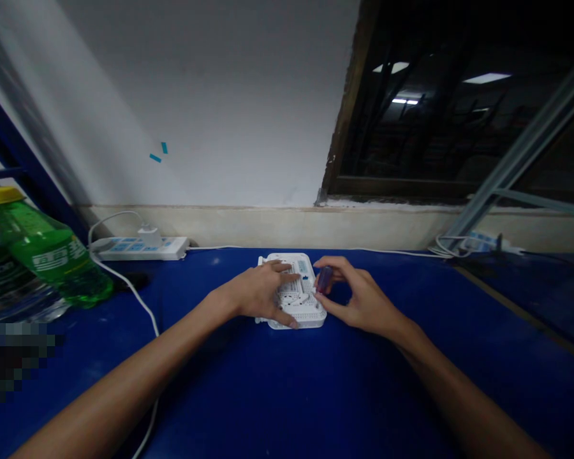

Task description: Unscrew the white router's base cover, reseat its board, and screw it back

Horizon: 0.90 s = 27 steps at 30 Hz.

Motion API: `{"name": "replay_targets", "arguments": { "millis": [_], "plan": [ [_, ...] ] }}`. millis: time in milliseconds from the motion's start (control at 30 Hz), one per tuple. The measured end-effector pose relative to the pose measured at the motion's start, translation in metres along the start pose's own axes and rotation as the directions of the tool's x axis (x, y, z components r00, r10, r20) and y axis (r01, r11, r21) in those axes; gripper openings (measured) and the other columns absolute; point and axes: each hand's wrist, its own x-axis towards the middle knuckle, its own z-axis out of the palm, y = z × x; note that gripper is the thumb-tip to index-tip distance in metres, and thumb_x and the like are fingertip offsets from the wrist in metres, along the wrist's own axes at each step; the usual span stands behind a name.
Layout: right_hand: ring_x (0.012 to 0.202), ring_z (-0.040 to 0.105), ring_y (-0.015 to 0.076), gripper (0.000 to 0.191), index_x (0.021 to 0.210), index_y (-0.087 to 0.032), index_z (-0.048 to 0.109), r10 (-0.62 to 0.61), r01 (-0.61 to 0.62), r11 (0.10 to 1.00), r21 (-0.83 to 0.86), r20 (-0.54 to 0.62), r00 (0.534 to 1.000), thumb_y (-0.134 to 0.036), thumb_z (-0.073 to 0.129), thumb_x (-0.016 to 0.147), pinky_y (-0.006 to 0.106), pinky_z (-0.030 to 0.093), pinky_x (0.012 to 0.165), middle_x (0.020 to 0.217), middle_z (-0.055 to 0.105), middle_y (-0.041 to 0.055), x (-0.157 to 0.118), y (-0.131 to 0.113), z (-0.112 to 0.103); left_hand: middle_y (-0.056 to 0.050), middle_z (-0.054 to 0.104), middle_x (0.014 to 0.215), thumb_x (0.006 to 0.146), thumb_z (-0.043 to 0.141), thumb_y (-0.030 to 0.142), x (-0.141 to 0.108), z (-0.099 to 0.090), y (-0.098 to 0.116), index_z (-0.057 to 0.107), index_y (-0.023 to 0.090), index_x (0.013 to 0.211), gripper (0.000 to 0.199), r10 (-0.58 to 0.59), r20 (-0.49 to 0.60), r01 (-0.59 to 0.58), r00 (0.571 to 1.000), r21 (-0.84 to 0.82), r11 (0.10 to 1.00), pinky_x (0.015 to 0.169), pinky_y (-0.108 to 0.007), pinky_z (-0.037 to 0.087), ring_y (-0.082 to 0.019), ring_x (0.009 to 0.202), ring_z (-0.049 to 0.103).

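A white perforated plastic casing, its vented face up, lies on the blue tabletop near the far edge, about midway between left and right. The left hand rests over its left part with fingers spread across the face and the thumb at the near edge — laid on it rather than clenched round it. At the casing's right side, the right hand grasps a short, dark purplish-red screwdriver-like tool between thumb and fingers; whether its tip touches the casing is too small to tell. Far left on the table, a white power strip carries a plugged-in charger, and a white cable curves from there towards the near side. Left of the strip stands a tilted-looking green bottle with a yellow cap. Behind the table, two bits of blue tape mark the pale wall — with a dark window to the far right, crossed by a grey metal frame.
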Motion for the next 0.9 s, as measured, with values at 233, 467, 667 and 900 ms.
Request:
{"name": "replay_targets", "arguments": {
  "millis": [233, 467, 667, 900],
  "plan": [
    [0.057, 0.061, 0.0144, 0.017, 0.09, -0.024, 0.061, 0.044, -0.05, 0.976, -0.211, -0.032, 0.999, -0.041, 0.063, 0.091, 0.026, 0.046, 0.053, 0.072, 0.067, -0.0004, 0.005, -0.009, 0.007, -0.016, 0.035, 0.155, 0.07, 0.072, 0.071, -0.001, 0.001, 0.002, 0.04, 0.025, 0.148, 0.096, -0.009, 0.011, 0.009, 1.0, -0.001, 1.0, 0.11, -0.054, 0.037, -0.04, 0.14, 0.035],
    [0.076, 0.067, 0.0188, 0.067, 0.15, -0.032, 0.035, 0.034, -0.008, 0.975, -0.222, 0.113, 0.993, -0.016, 0.053, 0.088, 0.031, 0.054, 0.065, 0.124, 0.066, 0.007, 0.007, -0.019, 0.001, -0.017, 0.029, 0.158, 0.071, 0.068, 0.076, -0.001, 0.004, 0.0, 0.033, 0.025, 0.152, 0.102, -0.011, 0.018, 0.011, 1.0, 0.005, 1.0, 0.112, -0.057, 0.032, -0.04, 0.142, 0.031],
    [0.076, 0.067, 0.0197, 0.045, 0.137, -0.031, 0.054, 0.003, 0.008, 0.969, -0.247, 0.044, 0.999, -0.024, 0.055, 0.093, 0.032, 0.056, 0.068, 0.116, 0.071, 0.0052, 0.008, -0.013, 0.008, -0.015, 0.032, 0.157, 0.073, 0.07, 0.071, -0.001, 0.0, 0.004, 0.035, 0.023, 0.151, 0.098, 0.012, 0.019, -0.012, 1.0, -0.003, 1.0, 0.114, -0.051, 0.031, -0.038, 0.142, 0.031],
    [0.061, 0.062, 0.0135, 0.084, 0.156, -0.03, 0.022, 0.053, -0.028, 0.984, -0.177, 0.137, 0.989, -0.013, 0.058, 0.082, 0.026, 0.053, 0.056, 0.114, 0.07, 0.0069, 0.005, -0.022, 0.001, -0.019, 0.032, 0.156, 0.073, 0.067, 0.074, -0.001, -0.001, 0.005, 0.032, 0.02, 0.152, 0.102, 0.015, 0.03, -0.016, 0.999, 0.027, 1.0, 0.114, -0.05, 0.031, -0.038, 0.143, 0.031]
  ]
}}
